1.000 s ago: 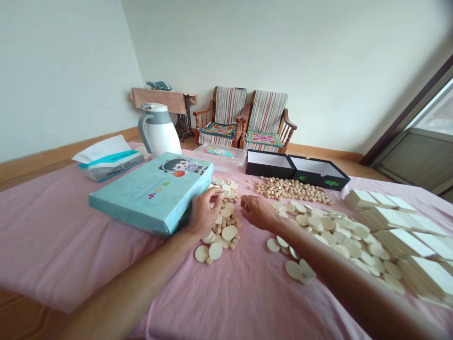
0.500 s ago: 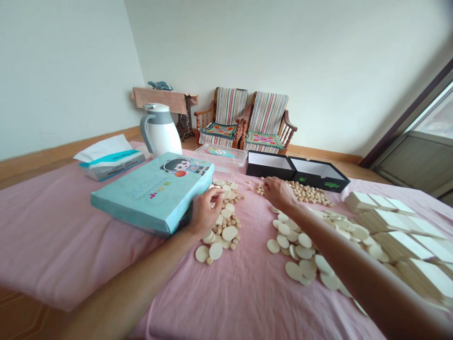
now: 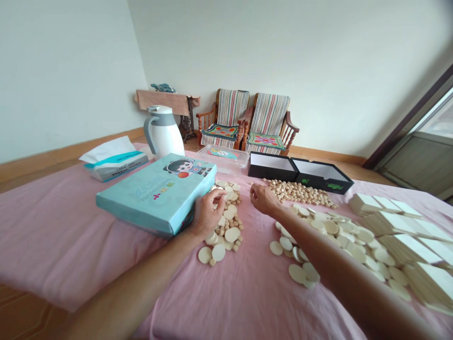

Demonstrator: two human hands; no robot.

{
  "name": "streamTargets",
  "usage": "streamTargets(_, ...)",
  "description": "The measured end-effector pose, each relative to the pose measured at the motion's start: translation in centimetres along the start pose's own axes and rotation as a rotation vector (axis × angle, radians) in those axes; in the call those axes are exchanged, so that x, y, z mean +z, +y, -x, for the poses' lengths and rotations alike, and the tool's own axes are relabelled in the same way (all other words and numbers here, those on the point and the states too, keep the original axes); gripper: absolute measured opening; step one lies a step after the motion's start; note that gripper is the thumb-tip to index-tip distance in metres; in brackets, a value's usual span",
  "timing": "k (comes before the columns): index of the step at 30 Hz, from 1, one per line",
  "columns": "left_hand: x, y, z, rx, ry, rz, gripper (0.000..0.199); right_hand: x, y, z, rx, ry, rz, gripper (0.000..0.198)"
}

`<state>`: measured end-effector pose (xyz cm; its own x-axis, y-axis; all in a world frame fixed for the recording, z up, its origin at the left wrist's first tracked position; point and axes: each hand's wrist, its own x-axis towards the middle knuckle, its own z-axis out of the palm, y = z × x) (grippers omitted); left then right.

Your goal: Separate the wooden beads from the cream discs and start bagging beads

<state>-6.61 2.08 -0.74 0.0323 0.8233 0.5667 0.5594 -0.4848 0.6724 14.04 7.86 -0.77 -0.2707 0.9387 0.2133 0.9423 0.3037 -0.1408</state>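
My left hand (image 3: 208, 212) rests at the left edge of a mixed pile, against the side of a light blue box (image 3: 152, 196). Its fingers are curled together; whatever they hold, if anything, is hidden. That pile mixes pale wooden discs (image 3: 232, 234) with small wooden cubes (image 3: 212, 262). My right hand (image 3: 264, 199) is over the pink cloth between this pile and those on the right, its fingers closed on something I cannot make out. Beside it lies a heap of small wooden pieces (image 3: 300, 193). Under and around my right forearm spreads a heap of wooden discs (image 3: 331, 228).
Two black open boxes (image 3: 323, 183) stand behind the small pieces, with a clear plastic container (image 3: 226, 163) to their left. Stacks of wooden squares (image 3: 410, 245) line the right side. A white jug (image 3: 168, 137) and a tissue pack (image 3: 115, 160) sit at the back left.
My right hand has moved left and slightly nearer, off the edge of the small wooden pieces toward the mixed pile. My left hand has stayed at the pile. The view has shifted slightly.
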Motion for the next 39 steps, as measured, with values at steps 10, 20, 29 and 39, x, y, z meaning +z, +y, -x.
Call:
streamTargets(10, 0.1, -0.3, 0.0, 0.048, 0.006, 0.015, 0.014, -2.8, 4.3, 0.2, 0.242, 0.211, 0.059, 0.022)
streamTargets(20, 0.0, -0.1, 0.0, 0.061, 0.009, -0.01, 0.014, -2.4, -4.2, 5.9, -0.269, -0.12, -0.301, 0.012)
streamTargets(29, -0.2, 0.3, 0.0, 0.057, 0.003, -0.01, 0.016, -1.9, -5.5, 7.3, -0.266, -0.131, -0.344, 0.014)
streamTargets(39, 0.0, -0.2, 0.0, 0.061, 0.009, -0.021, 0.015, -1.5, -3.3, 6.3, -0.249, 0.016, -0.299, 0.021)
